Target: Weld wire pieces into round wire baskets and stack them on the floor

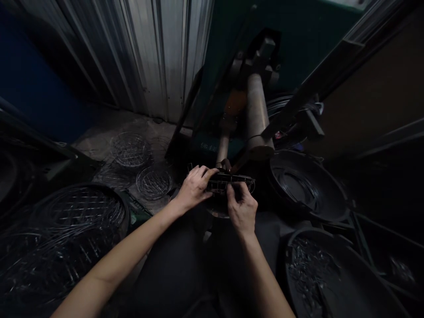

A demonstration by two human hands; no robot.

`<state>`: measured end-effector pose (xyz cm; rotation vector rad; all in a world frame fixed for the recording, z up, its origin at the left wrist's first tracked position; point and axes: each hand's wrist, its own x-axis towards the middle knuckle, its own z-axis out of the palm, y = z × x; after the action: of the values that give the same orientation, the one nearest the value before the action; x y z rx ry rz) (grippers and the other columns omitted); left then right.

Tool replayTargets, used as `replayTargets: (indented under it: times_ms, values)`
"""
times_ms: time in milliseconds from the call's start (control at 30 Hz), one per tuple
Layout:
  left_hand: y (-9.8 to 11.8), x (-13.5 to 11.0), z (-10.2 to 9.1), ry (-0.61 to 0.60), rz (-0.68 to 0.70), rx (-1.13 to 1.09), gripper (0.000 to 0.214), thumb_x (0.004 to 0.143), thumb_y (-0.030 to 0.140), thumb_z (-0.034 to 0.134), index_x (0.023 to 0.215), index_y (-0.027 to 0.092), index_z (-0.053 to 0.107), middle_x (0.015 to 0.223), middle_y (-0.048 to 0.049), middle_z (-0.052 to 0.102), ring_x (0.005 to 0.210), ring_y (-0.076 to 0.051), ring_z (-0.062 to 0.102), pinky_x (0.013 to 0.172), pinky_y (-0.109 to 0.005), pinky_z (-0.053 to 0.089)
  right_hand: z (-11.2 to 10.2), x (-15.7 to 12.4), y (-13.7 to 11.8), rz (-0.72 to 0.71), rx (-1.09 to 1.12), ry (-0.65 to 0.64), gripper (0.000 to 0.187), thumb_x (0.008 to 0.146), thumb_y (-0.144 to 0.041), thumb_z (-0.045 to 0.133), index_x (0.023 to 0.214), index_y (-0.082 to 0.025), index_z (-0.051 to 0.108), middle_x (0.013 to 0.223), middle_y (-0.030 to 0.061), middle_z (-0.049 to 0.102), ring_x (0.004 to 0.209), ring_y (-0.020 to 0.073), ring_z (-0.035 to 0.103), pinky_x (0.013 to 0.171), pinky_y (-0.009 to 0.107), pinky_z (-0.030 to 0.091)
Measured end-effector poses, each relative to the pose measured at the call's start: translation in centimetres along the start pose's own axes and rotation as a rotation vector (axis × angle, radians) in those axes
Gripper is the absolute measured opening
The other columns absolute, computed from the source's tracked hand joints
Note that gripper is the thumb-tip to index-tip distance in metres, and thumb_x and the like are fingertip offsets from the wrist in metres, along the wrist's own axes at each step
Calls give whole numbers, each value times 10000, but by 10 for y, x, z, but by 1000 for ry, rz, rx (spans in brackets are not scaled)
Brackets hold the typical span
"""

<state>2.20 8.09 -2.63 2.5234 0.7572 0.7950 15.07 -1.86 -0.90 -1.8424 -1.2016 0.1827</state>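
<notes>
Left tub: a heap of wire grids [86,207] is held in the round dark tub [126,216], and its right rim is set near the left forearm.
Floor: two wire rounds [154,182] are laid near each other on the floor [99,123], between the tub's far rim and the wall; a bare strip is left along the floor's far edge.
Far edge: the floor is closed off by a corrugated metal wall [145,48].
Left hand: the wire frame's left end is gripped by the left hand [196,185], with thumb and fingers brought together on it.
Wire frame: the wire frame [217,187] is held between the hands, just below the machine's rods.
Machine: movement beyond the frame is blocked by a thin rod [223,148], a thick cylinder [257,104] and the green machine [304,39].
Right hand: the frame's near side is pinched by the right hand [243,207], thumb and forefinger nearly closed; whether a smaller piece is also held cannot be told.
Open room: a gap is left between the forearms, above the dark-clothed lap [185,260].
Upper basin: wire rings [298,187] are gathered toward the left rim of the upper basin [331,194].
Lower basin: small metal pieces [311,269] are piled along the left side of the lower basin [357,274]; its left rim is set beside the right forearm.
</notes>
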Motion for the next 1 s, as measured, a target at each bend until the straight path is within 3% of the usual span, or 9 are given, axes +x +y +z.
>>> replayTargets:
  times_ms: [300, 633, 900, 1000]
  values:
    - [-3, 3, 0, 24, 42, 44, 602, 721, 164, 660, 1258, 199, 390, 1051, -50, 511, 997, -211, 541, 1024, -437, 379, 1, 2, 0, 9, 29, 12, 219, 886, -388, 468, 820, -199, 556, 709, -3, 597, 623, 129, 545, 624, 229, 413]
    - [-11, 8, 2, 36, 113, 148, 581, 749, 165, 641, 1272, 181, 388, 1053, -57, 519, 999, -206, 537, 1063, -447, 346, 8, 5, 5, -30, 34, 28, 196, 892, -356, 469, 808, -194, 542, 705, -3, 589, 623, 130, 543, 635, 240, 417]
    - [-18, 13, 7, 86, 145, 179, 568, 733, 208, 675, 1248, 181, 436, 1052, -63, 525, 997, -227, 537, 1067, -497, 333, 15, 5, 8, 31, 137, 23, 208, 898, -379, 467, 841, -196, 549, 713, 4, 616, 623, 136, 604, 612, 241, 468]
    - [-16, 13, 4, 75, 142, 187, 610, 698, 170, 696, 1248, 163, 433, 1051, -66, 524, 995, -228, 533, 1058, -490, 344, 4, 0, 3, 25, 111, 59, 228, 872, -403, 507, 905, -188, 574, 775, 29, 644, 639, 148, 611, 620, 256, 487]
